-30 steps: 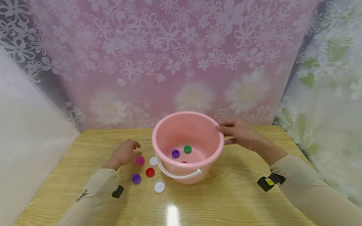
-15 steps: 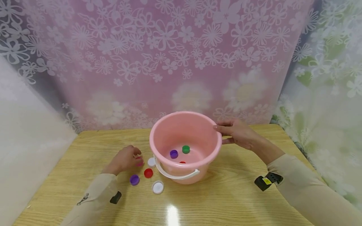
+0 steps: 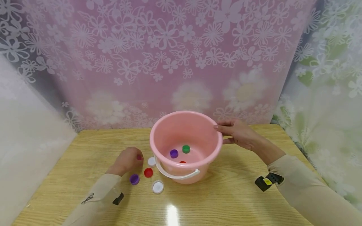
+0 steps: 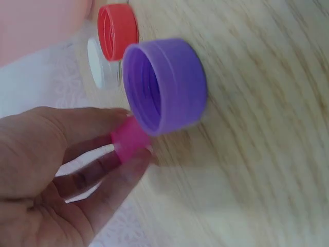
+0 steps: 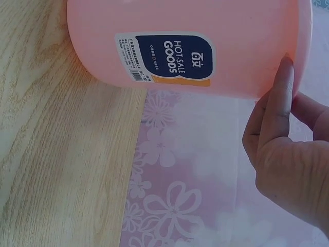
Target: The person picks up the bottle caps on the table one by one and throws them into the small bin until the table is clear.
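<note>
My left hand pinches a magenta bottle cap between thumb and fingers, low over the table. Beside it lie a purple bottle cap, a red bottle cap and a white bottle cap; another white cap sits nearer the front. A pink bucket stands upright to the right of these. My right hand grips its rim on the right side, thumb over the edge and fingers on the outside. Inside the bucket are a purple cap, a green cap and a partly hidden red cap.
The wooden table ends at a pink flowered curtain behind the bucket. The bucket's white handle hangs down at its front left. A printed label shows on its outer wall.
My left hand has closed its fingers on the magenta cap, which earlier lay uncovered on the table. My right hand keeps its hold on the bucket rim. The view has shifted slightly.
</note>
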A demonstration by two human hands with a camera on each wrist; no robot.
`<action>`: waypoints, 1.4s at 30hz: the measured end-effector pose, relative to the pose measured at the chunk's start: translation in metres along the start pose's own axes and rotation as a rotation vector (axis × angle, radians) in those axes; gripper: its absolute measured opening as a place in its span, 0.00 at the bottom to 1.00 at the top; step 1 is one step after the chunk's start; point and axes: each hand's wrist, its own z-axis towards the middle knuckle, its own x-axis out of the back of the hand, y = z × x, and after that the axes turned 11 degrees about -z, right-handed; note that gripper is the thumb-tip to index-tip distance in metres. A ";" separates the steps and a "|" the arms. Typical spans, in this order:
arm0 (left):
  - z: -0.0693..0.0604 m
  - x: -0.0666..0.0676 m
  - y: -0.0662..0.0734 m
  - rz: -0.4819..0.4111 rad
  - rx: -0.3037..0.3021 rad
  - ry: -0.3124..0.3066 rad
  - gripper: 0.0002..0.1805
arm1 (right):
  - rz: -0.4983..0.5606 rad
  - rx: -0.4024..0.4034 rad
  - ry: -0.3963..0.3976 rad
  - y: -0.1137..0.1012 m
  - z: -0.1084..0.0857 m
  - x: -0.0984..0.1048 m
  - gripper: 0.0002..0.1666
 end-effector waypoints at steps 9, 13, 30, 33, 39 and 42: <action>-0.002 -0.007 0.015 0.038 0.050 0.020 0.14 | 0.016 -0.002 -0.004 0.000 0.000 0.000 0.28; -0.004 -0.006 0.018 0.038 0.068 0.014 0.14 | 0.027 -0.003 -0.002 0.001 0.000 0.000 0.28; -0.002 0.042 0.021 -0.041 -0.136 0.088 0.09 | 0.051 -0.007 0.002 0.001 -0.001 0.000 0.27; -0.001 0.056 0.024 -0.053 -0.159 0.098 0.09 | 0.052 -0.014 0.007 0.001 -0.001 0.000 0.27; 0.000 0.083 0.036 -0.058 -0.177 0.136 0.09 | 0.051 -0.006 0.003 0.000 -0.002 -0.001 0.30; -0.001 0.094 0.046 -0.044 -0.197 0.155 0.09 | 0.058 -0.005 0.003 0.001 -0.002 0.000 0.30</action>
